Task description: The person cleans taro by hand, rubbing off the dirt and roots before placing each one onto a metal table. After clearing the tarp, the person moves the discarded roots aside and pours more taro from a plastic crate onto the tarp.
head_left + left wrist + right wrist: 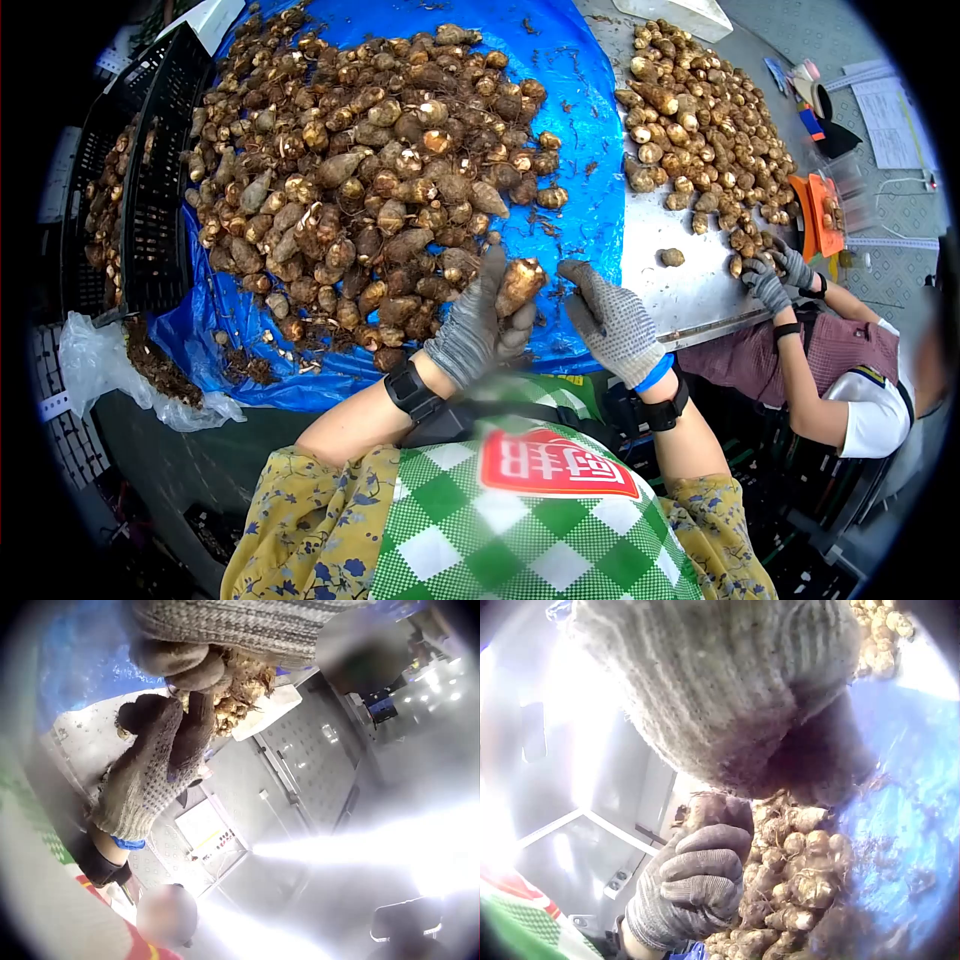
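Observation:
My gloved left hand (472,318) grips a brown taro corm (519,287), its pale cut end facing up and to the right. In the right wrist view the fingers (705,862) of that hand curl round the corm (705,810). Just right of it, apart from the corm in the head view, is my gloved right hand (618,322), thumb and forefinger extended toward it with nothing held. A big heap of root-covered taro (370,170) lies on the blue plastic sheet (585,110) beyond my left hand.
Cleaner taro (700,120) are heaped on the metal table (650,290) at right, where another person's gloved hands (778,280) work. A black crate (160,170) stands on the left, a clear plastic bag (100,365) below it. Orange holders (818,215) sit at the far right.

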